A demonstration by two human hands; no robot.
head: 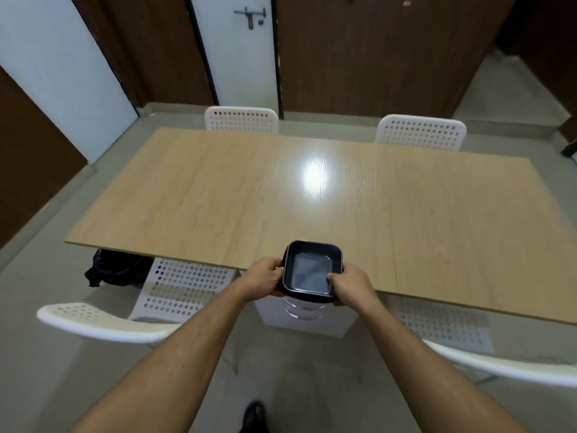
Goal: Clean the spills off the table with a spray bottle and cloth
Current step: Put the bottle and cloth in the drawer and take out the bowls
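Two hands, left [265,276] and right [351,284], grip dark container [310,270] at table [218,198] edge, four white chairs around.

I see a pale tan table [218,189] with a fine wood-grain pattern and a white glare spot near its middle. Between my hands sits a container [312,270] that is black around the rim and dark grey inside, clear at its lower part. The four chairs are white and patterned with rows of round holes: the far left chair [242,120], the far right chair [421,132], the near left chair [125,320] and the near right chair [468,345]. A black bag [115,267] lies on the grey floor [46,385] at left. Beyond, dark brown wood panels [374,51] alternate with a white door [237,57] edged in black.
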